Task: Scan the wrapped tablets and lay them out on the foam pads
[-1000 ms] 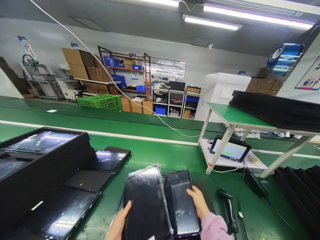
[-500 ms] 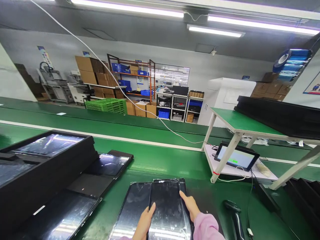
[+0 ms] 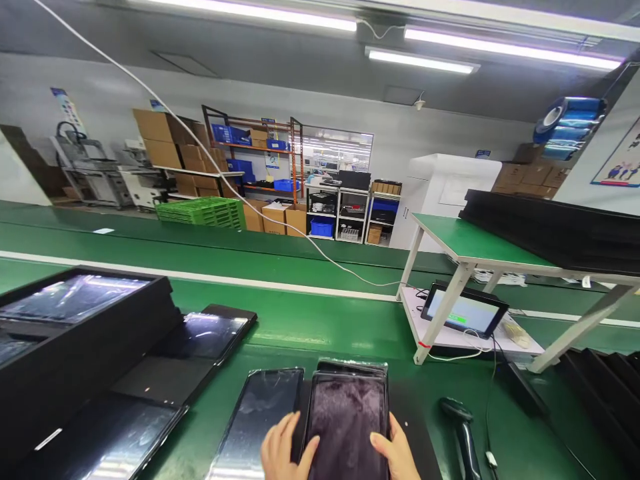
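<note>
Gripping a dark glossy panel (image 3: 347, 427) at the bottom centre of the frame, the left hand (image 3: 283, 450) curls over its left edge with fingers spread on the face, and the right hand (image 3: 397, 453) clasps its right edge, thumb on the glass. The panel lies on top of a second one (image 3: 353, 366) whose far edge peeks out above it, and a third panel (image 3: 260, 420) lies flat just beside it to the left on the green belt (image 3: 325, 320). By my reading, the step in hand is squaring the top panel on its stack; the next move would call for an even two-handed hold by the edges, keeping fingers off the face.

Right of the hands lies a black handheld scanner (image 3: 463, 433). At lower left, black trays (image 3: 75, 347) hold more glossy screens, one in the top tray, others in the trays spread below it. Farther right, a small lit monitor (image 3: 465, 312) sits under a green-topped stand (image 3: 470, 237) carrying stacked black trays. Far back, cardboard boxes (image 3: 165, 137) and blue bins (image 3: 230, 133) fill shelves
</note>
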`<state>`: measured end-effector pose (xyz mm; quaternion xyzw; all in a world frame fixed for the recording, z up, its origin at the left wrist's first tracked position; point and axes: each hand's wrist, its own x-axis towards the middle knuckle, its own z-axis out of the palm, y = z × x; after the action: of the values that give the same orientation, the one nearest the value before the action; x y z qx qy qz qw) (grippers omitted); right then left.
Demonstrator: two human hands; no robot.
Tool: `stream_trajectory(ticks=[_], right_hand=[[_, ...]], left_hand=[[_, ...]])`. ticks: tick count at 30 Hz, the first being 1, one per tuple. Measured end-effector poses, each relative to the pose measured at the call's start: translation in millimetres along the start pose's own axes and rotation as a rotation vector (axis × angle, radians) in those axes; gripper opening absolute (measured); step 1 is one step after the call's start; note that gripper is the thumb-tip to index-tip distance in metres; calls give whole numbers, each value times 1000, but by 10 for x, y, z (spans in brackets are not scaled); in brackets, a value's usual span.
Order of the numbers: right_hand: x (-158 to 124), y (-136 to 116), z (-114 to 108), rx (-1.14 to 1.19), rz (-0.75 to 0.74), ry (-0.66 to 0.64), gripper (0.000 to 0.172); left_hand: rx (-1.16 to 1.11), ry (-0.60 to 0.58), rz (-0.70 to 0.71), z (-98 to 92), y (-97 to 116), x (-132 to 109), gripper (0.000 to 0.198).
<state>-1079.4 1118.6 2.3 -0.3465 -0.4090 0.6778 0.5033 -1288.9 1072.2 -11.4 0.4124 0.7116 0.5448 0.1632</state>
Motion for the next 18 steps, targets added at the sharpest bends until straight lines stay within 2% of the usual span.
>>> stream_trajectory(ticks=[1,4,6,9,12,14,16,18], right_hand=[[-44,-5,-42,3,-16,0,64],[-125,-118,-112,-46,-85,28,73],[-144,-263,-127,-132,-161,56,80],[-152,-493,-137,-276,-154,54,86],[-144,-587,-167,-299,-74,-43,94],[-114,-531,-203,-288,-113,-77,104],[-54,-411,-232,-322,-184,-67,115],[11,-290,-218,-366,-192,-43,121]], left_hand=[[-40,-15,-56,0,81,10,61],[-215,-196,-264,46,393,72,69],[-295,-237,-248,90,581,104,73],[-393,-180,-169,157,704,96,77],[-431,-278,-131,251,592,54,69],[-461,-358,-92,318,418,57,68],[-494,-406,-21,359,216,113,79],[-478,-486,72,356,40,209,86]])
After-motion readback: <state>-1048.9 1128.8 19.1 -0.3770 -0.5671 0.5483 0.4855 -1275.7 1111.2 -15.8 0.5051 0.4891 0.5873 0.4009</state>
